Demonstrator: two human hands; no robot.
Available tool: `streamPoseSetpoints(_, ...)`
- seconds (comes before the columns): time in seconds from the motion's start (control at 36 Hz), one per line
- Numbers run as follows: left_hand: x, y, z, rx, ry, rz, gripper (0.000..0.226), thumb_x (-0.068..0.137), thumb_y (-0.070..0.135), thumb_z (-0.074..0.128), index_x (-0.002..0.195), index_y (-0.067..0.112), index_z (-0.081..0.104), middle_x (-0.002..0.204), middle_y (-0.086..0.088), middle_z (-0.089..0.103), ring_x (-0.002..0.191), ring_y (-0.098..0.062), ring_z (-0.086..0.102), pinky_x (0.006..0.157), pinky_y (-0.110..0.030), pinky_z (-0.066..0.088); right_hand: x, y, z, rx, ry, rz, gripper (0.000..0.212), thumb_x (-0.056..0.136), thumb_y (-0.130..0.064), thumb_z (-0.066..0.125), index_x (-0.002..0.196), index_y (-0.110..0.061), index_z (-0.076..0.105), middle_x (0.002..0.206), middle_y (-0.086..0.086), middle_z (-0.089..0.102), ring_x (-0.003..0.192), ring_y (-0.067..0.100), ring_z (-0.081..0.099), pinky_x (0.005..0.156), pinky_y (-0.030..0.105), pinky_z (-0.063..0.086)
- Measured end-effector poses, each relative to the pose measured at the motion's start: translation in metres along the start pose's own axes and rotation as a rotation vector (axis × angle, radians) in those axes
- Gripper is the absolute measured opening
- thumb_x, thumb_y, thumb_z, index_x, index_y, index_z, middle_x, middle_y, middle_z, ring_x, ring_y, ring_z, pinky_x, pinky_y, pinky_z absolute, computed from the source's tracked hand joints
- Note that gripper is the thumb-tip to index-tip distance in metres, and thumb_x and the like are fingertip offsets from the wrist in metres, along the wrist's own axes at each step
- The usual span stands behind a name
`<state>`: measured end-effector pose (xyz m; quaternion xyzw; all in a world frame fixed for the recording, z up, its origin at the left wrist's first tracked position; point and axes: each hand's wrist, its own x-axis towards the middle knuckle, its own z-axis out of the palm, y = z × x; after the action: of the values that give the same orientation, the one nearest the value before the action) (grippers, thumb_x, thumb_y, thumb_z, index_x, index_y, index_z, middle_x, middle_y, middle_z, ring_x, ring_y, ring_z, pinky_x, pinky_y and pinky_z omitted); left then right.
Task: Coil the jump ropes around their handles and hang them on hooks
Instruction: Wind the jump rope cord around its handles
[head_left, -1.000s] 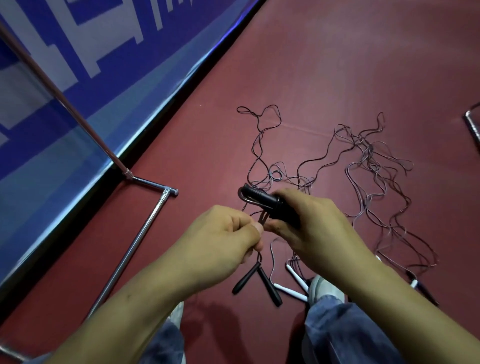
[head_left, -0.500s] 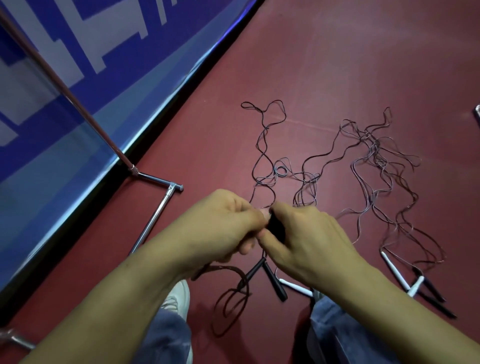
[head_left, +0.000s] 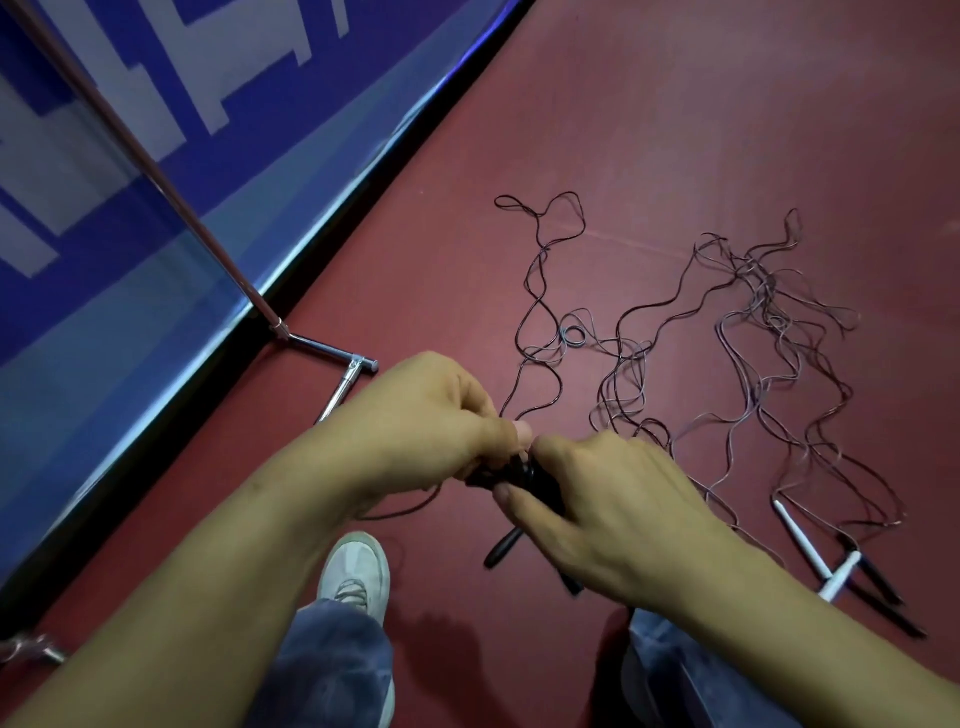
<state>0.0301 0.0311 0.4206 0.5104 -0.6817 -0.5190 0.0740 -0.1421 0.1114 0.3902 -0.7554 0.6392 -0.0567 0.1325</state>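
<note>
My right hand grips a pair of black jump rope handles held together in front of me. My left hand pinches the thin dark rope right at those handles, thumb and fingers curled. A loop of that rope hangs below my left wrist. Another black handle lies on the floor under my hands. Several thin ropes lie tangled on the red floor ahead. White and black handles lie at the right.
A chrome rack with a slanted pole and a floor bar stands at the left, by a blue and white banner. My white shoe and jeans are below. No hooks are in view.
My hands have come together and lowered, and the handles are now mostly hidden in my right hand. A rope loop dropped below my left wrist. The view shifted left, showing more handles at the right.
</note>
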Motion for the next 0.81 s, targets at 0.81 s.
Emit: streamPoseSetpoints(0.81, 0.009, -0.017, 0.042, -0.541, -0.085, 0.142, 0.021, 0.096, 0.02, 0.05, 0.082, 0.006, 0.056, 0.056, -0.002, 0.034, 0.059, -0.023, 0.022, 0.055, -0.032, 0.027, -0.001, 0.023, -0.027, 0.966, 0.106, -0.024, 0.03, 0.076, -0.052, 0.069, 0.1, -0.037, 0.06, 0.07, 0.007, 0.066, 0.061, 0.033, 0.055, 0.058, 0.053, 0.048)
